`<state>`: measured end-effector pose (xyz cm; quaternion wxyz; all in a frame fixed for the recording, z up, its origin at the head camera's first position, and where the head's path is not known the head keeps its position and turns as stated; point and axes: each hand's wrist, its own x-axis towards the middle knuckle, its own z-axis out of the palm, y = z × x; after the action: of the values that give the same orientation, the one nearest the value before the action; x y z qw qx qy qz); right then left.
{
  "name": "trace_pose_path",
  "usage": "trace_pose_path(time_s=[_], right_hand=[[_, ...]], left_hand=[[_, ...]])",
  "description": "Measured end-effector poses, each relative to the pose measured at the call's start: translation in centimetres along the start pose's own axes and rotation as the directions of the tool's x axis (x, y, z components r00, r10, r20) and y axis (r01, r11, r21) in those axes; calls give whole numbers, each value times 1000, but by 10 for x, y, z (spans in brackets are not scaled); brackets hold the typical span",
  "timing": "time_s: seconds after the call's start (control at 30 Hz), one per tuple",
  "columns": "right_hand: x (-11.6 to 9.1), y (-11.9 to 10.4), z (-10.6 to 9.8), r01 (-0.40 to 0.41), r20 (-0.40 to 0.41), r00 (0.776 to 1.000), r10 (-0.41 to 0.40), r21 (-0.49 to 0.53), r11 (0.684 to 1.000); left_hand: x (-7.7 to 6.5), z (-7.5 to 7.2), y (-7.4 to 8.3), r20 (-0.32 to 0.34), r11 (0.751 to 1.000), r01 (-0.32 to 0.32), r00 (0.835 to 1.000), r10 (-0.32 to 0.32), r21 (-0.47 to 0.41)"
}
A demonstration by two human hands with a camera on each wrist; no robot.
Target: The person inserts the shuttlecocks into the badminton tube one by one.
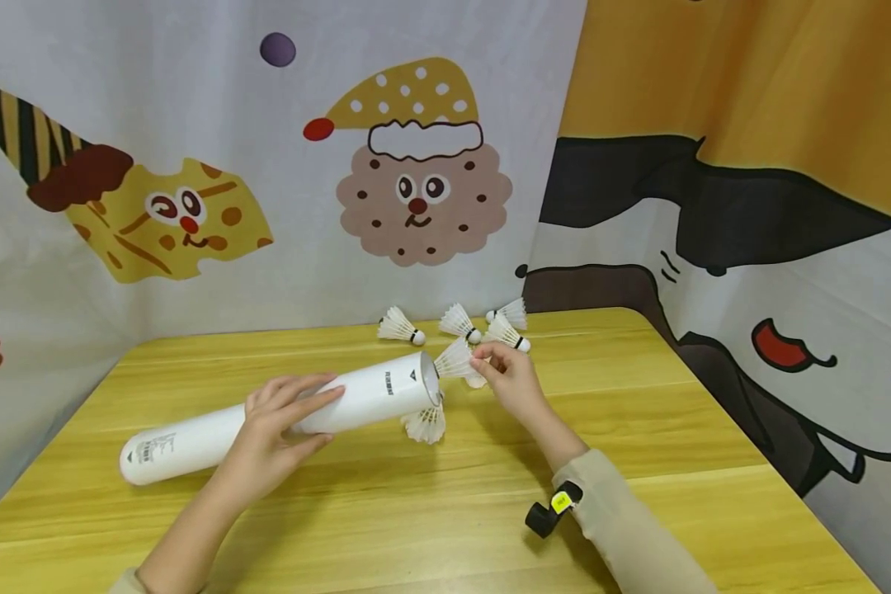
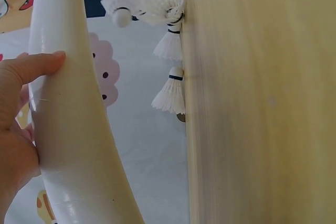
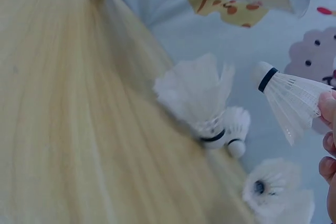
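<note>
Curtained booth: cartoon drapes point(image 1: 208, 99), wood-grain table point(image 1: 416, 520)

My left grip point(image 1: 278, 425) is holding the tube point(image 1: 374, 394) over the bench point(image 1: 431, 520), its mouth facing right toward the shuttlecock point(image 1: 456, 358) in my right grip point(image 1: 512, 381). Behind these, four more shuttlecocks point(image 1: 397, 324) are lying along the back edge, before the curtain point(image 1: 230, 99); another shuttlecock point(image 1: 426, 424) is lying below the mouth.

From the head I look forward and down over the table point(image 1: 453, 511) to the curtain point(image 1: 215, 82); my 2 wrist views, closer and tipped sideways, face it too; all 3 share the tube point(image 1: 364, 398) and held shuttlecock point(image 3: 291, 100).
</note>
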<state>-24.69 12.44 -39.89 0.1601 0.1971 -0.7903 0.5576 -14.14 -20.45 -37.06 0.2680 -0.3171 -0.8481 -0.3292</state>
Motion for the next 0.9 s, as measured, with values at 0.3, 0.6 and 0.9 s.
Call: trace_pose_path(time_s=[0.3, 0.6, 0.9], right_hand=[[-9, -60, -22, 112, -67, 992, -108, 61, 992], [-16, -80, -32, 254, -98, 964, -247, 67, 965], [-25, -88, -22, 402, -14, 915, -402, 99, 910]], left_hand=[[0, -1, -2, 0, 1000, 11, 1000, -11, 1], [1, -2, -2, -14, 1000, 5, 1000, -5, 4], [1, -2, -1, -21, 1000, 11, 1000, -11, -6]])
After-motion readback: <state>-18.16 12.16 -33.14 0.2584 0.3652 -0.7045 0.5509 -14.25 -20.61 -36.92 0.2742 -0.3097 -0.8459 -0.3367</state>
